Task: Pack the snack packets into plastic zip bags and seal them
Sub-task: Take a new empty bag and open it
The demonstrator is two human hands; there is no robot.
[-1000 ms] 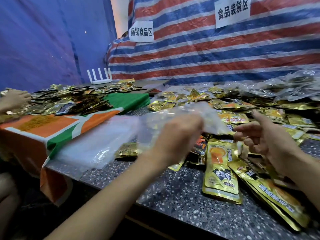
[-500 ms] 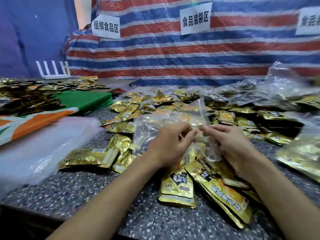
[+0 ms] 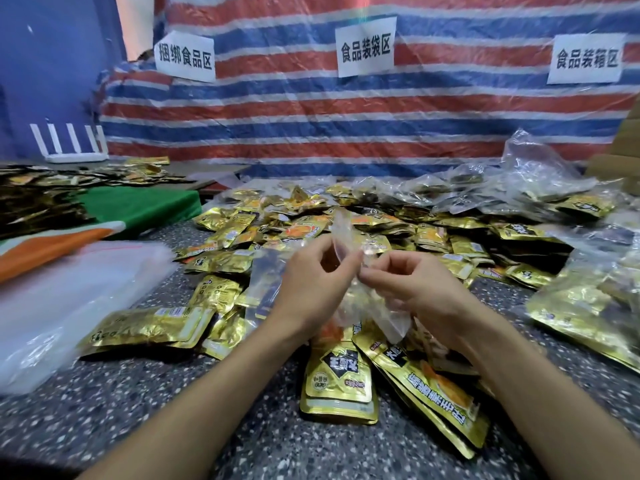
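A clear, empty plastic zip bag (image 3: 349, 237) is held up over the table's middle. My left hand (image 3: 308, 282) pinches its top edge between thumb and fingers. My right hand (image 3: 419, 289) pinches the same edge from the right, fingertips almost meeting the left hand's. The bag's body hangs crumpled below the hands. Gold snack packets (image 3: 337, 379) lie just in front of my wrists, and several more gold packets (image 3: 304, 223) are heaped behind the hands.
A stack of clear zip bags (image 3: 69, 299) lies at the left on the speckled table (image 3: 173, 410). Filled bags (image 3: 540, 188) pile up at the back right. An orange and green cloth (image 3: 131, 209) holds more packets at far left.
The camera has swung right. My right hand came in to meet the left at the bag's top edge, and both hands now hold the bag a little higher.
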